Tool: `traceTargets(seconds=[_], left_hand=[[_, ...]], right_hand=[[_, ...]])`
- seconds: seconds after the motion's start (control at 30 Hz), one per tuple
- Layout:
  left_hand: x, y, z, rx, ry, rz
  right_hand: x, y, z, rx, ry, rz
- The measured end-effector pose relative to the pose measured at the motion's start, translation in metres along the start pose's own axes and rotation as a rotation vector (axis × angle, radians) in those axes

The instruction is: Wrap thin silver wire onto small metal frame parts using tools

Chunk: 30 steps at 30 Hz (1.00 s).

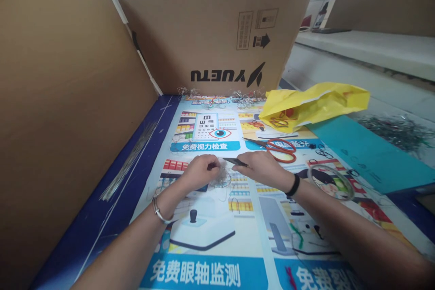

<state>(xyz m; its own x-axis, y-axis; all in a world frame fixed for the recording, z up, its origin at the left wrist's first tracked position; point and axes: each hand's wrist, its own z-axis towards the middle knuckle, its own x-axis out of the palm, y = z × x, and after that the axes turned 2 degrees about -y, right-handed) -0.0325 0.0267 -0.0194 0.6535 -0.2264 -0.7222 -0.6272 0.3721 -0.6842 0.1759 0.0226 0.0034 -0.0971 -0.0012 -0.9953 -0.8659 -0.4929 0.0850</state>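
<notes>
My left hand is closed, thumb and fingers pinched on a small tangle of fine, silvery wire that hangs loosely below and beside the fingertips. Facing it, my right hand wraps round a dark, pointed metal tool. Its tip points left toward the wire; its exact kind cannot be made out. Just beyond my right hand, scissors with orange-red handles lie on the printed sheet. A clear ring-shaped coil rests near my right forearm.
Cardboard panels stand at the back and left. A bundle of straight wires lies at the left. Right of centre are a yellow bag, a teal sheet and a dark wire heap. Wire scraps lie along the back panel.
</notes>
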Motion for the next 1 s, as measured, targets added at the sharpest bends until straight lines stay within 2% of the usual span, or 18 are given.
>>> traceTargets(seconds=[0.13,0.27,0.37,0.47,0.63,0.8,1.0], left_hand=[[-0.0005,0.0002,-0.0006,-0.031,0.014,-0.034],[-0.0013,0.0007,-0.0011,-0.033,-0.004,-0.021],[-0.0022,0.0001,-0.0001,0.004,-0.039,-0.030],[-0.0033,-0.0016,0.0006,0.055,-0.070,-0.106],[-0.0038,-0.0047,-0.0016,0.078,0.004,-0.214],[-0.0025,-0.0060,-0.0030,0.106,0.035,-0.271],[-0.0025,-0.0051,-0.0025,0.137,0.033,-0.216]], right_hand=[[0.0037,-0.0023,0.0008,0.015,0.021,0.066],[0.0052,-0.0039,0.0012,0.034,-0.004,0.023],[0.0058,-0.0046,0.0014,0.063,-0.004,0.028],[0.0064,-0.0055,0.0015,0.052,0.006,0.145],[0.0067,-0.0053,0.0017,0.002,0.019,0.316],[0.0077,-0.0031,0.0027,0.032,0.013,0.293],[0.0104,-0.0014,0.0023,0.006,0.038,0.277]])
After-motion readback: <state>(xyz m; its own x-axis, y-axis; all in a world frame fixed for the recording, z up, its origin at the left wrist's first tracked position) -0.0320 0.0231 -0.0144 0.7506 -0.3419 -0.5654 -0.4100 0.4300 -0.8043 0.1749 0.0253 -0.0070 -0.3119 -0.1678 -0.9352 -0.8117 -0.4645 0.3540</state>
